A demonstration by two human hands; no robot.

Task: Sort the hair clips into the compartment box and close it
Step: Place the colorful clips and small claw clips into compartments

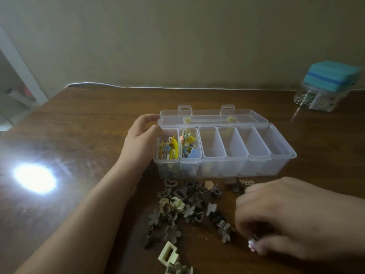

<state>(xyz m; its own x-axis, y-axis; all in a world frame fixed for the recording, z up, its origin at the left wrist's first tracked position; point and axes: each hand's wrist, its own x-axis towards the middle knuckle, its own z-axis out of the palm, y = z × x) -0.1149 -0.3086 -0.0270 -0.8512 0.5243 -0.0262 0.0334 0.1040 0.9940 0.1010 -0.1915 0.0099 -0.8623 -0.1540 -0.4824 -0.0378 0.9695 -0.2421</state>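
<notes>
A clear plastic compartment box (284, 157) stands open on the table, its lid (213, 115) laid back behind it. The two leftmost compartments hold colourful hair clips (178, 148); the others look bare. A pile of brown and beige claw clips (187, 208) lies in front of the box. My left hand (141, 139) rests against the box's left end, fingers curled on its corner. My right hand (276, 216) hovers low at the pile's right side, fingertips pinched on a small pale pinkish clip (251, 245).
A wooden table (79, 135) carries everything, with a bright light reflection (34, 177) at the left. A clear jar topped with a teal box (329, 80) stands at the far right against the wall. A white cable (177, 88) runs along the table's back edge.
</notes>
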